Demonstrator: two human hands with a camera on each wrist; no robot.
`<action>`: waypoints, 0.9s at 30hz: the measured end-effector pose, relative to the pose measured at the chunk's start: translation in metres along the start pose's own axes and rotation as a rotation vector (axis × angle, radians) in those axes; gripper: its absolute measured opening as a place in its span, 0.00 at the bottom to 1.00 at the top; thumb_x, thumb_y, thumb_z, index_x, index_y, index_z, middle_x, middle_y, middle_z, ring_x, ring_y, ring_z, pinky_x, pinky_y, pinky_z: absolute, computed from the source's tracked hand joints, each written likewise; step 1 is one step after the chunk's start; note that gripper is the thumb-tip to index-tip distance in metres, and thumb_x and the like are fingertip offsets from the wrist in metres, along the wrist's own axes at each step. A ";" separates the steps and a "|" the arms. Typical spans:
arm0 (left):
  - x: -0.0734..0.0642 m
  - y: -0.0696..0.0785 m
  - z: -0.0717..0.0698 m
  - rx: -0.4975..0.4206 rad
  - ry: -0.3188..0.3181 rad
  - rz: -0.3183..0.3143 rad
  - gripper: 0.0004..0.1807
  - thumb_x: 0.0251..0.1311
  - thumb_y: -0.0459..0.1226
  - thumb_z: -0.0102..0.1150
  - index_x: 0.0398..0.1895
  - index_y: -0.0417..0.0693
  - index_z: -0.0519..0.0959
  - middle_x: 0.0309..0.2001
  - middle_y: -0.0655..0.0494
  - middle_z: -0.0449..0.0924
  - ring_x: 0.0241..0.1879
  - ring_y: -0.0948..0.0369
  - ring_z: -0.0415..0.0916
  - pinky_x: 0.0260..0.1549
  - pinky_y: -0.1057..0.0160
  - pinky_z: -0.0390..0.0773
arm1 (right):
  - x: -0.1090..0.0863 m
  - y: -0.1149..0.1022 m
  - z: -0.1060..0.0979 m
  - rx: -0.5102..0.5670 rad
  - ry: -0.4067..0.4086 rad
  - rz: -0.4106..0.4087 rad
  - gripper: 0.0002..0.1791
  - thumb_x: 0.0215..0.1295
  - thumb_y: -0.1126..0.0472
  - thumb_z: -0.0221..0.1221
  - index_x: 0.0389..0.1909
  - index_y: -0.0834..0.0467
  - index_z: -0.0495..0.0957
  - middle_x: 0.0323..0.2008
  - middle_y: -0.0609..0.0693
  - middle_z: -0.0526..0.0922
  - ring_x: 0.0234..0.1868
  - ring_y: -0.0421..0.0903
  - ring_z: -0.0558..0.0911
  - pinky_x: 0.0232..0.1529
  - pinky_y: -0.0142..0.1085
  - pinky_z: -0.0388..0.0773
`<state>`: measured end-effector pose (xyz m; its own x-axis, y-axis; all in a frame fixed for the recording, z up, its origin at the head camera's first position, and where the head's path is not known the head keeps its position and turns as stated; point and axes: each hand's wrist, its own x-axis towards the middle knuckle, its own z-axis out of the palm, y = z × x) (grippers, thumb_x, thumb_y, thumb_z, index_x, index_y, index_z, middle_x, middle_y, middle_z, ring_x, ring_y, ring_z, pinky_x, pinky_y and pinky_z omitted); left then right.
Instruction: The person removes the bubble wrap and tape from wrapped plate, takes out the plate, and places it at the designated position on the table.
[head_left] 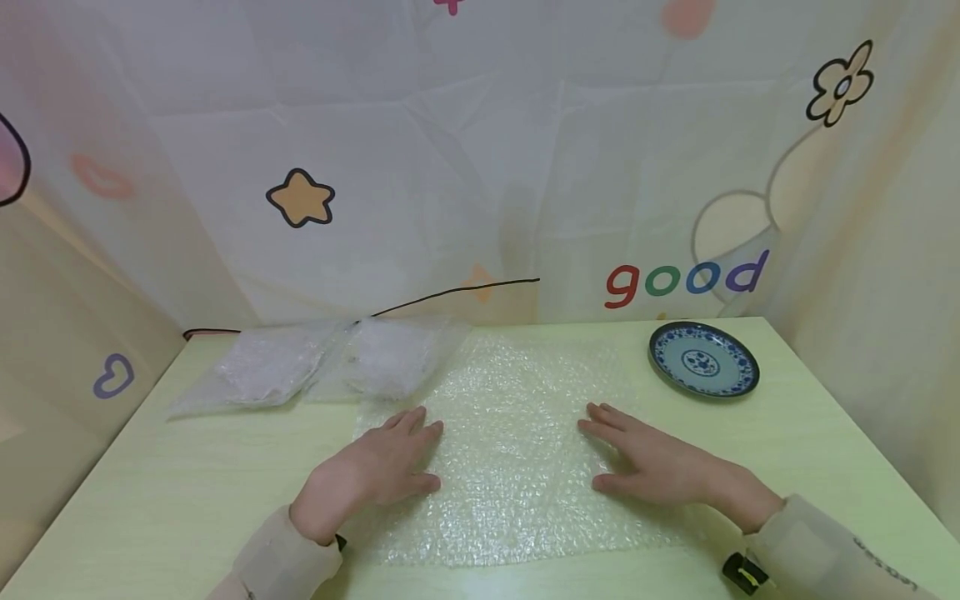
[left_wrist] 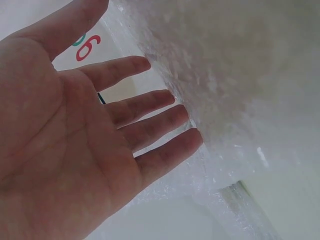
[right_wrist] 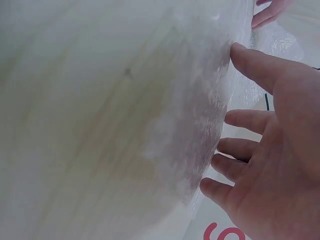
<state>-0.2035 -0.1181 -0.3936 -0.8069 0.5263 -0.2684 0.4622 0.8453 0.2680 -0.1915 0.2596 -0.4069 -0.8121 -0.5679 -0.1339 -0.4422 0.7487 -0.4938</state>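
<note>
A sheet of bubble wrap (head_left: pixel 510 467) lies spread flat over the middle of the table in the head view. My left hand (head_left: pixel 375 467) rests on its left side, fingers spread and fairly straight. On the right side of the sheet, my right hand (head_left: pixel 656 458) touches it with extended fingers, thumb apart. Both wrist views show the left palm (left_wrist: pixel 65 135) and right palm (right_wrist: pixel 280 165) with fingertips at the sheet's surface. Neither hand grips anything. A blue-and-white patterned plate (head_left: pixel 705 360) with a dark rim sits beyond the right hand.
Two bubble-wrapped bundles (head_left: pixel 262 367) (head_left: pixel 390 358) lie side by side at the back left, their contents hidden. The pale table (head_left: pixel 135 500) meets a printed cloth backdrop (head_left: pixel 450 183) at its back and sides.
</note>
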 end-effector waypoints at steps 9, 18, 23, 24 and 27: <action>-0.003 -0.006 -0.003 -0.011 0.043 0.030 0.38 0.69 0.48 0.65 0.76 0.41 0.65 0.78 0.33 0.52 0.76 0.38 0.52 0.69 0.37 0.61 | 0.001 -0.001 0.001 -0.016 -0.010 0.029 0.44 0.70 0.39 0.62 0.78 0.57 0.62 0.80 0.60 0.53 0.79 0.63 0.52 0.72 0.61 0.56; -0.005 -0.014 -0.009 -0.017 0.113 0.088 0.32 0.69 0.43 0.65 0.72 0.39 0.70 0.73 0.33 0.62 0.72 0.38 0.60 0.67 0.36 0.63 | 0.000 -0.005 0.000 -0.022 -0.014 0.033 0.44 0.70 0.40 0.62 0.78 0.58 0.62 0.80 0.61 0.53 0.79 0.64 0.52 0.72 0.61 0.56; -0.005 -0.020 -0.013 -0.020 0.147 0.118 0.30 0.71 0.42 0.64 0.72 0.40 0.71 0.71 0.34 0.65 0.70 0.38 0.64 0.67 0.37 0.65 | 0.001 -0.007 -0.001 -0.039 -0.019 0.045 0.43 0.70 0.41 0.63 0.78 0.58 0.62 0.79 0.61 0.54 0.78 0.64 0.53 0.72 0.60 0.57; -0.005 -0.021 -0.014 -0.020 0.154 0.123 0.30 0.71 0.42 0.63 0.71 0.40 0.71 0.71 0.35 0.65 0.69 0.38 0.65 0.66 0.38 0.66 | 0.001 -0.007 -0.001 -0.042 -0.020 0.049 0.43 0.70 0.41 0.63 0.78 0.58 0.62 0.79 0.61 0.54 0.78 0.64 0.53 0.72 0.60 0.57; -0.007 -0.025 -0.018 -0.030 0.188 0.145 0.27 0.71 0.42 0.64 0.68 0.39 0.74 0.68 0.37 0.69 0.66 0.40 0.69 0.63 0.40 0.70 | 0.001 -0.008 -0.001 -0.050 -0.022 0.053 0.43 0.70 0.41 0.63 0.78 0.58 0.62 0.79 0.61 0.54 0.78 0.63 0.53 0.72 0.60 0.57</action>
<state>-0.2161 -0.1447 -0.3820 -0.7886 0.6130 -0.0489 0.5691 0.7576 0.3197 -0.1893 0.2533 -0.4023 -0.8269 -0.5335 -0.1777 -0.4174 0.7941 -0.4417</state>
